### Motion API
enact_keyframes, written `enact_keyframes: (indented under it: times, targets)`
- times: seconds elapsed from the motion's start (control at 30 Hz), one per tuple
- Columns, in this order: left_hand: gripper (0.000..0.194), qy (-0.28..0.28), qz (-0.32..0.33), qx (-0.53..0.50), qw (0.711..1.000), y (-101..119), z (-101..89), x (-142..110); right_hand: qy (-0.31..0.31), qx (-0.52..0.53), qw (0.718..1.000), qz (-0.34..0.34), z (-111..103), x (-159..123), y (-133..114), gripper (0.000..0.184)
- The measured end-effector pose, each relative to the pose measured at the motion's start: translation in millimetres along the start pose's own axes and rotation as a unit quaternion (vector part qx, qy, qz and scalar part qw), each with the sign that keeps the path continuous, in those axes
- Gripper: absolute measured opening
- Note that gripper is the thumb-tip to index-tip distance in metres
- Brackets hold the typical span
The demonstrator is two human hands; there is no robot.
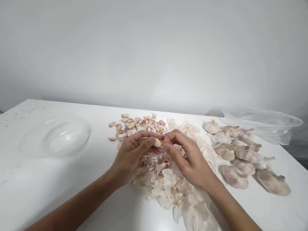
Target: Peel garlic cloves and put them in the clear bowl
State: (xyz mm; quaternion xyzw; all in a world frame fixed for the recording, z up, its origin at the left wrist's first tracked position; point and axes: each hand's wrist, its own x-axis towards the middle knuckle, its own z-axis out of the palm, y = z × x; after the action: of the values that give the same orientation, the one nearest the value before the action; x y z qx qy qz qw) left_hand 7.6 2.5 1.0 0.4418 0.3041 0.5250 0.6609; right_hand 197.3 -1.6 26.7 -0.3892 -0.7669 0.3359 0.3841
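A pale, peeled-looking garlic clove (157, 142) is pinched between the thumb and fingers of my left hand (137, 146). My right hand (184, 153) meets it at the clove's right end, thumb and forefinger pressed together on what looks like a bit of its skin. Below and behind both hands spreads a heap of papery garlic skins (169, 186). Unpeeled garlic cloves (139, 123) lie in a loose pile just beyond my left hand.
On the left of the white table (101, 205) stands a clear glass bowl (67, 138). Several whole garlic bulbs (244, 153) are grouped at the right, with a clear plastic bag (264, 122) behind them. A plain wall (160, 50) rises past the table's far edge.
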Motion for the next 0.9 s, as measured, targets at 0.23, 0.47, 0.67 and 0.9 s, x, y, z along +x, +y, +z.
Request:
enact_keyframes:
  times: [0.23, 0.47, 0.67, 0.9]
  targets:
    - [0.016, 0.019, -0.039, -0.121, 0.992, 5, 0.8, 5, -0.035, -0.041, 0.998, 0.023, -1, -1, 0, 0.017]
    - [0.023, 0.074, -0.071, -0.158, 0.982, 6, 0.1, 6, -0.048, -0.121, 0.991, -0.018, -5, 2, 7, 0.027]
    - [0.023, 0.085, -0.053, -0.124, 0.987, 4, 3.0, 5, 0.094, -0.061, 0.992, -0.055, 4, 3, 5, 0.015]
    - [0.014, 0.061, 0.023, -0.01, 0.998, 0, 4.1, -1, 0.157, -0.039, 0.982, -0.094, 11, -1, -5, 0.022]
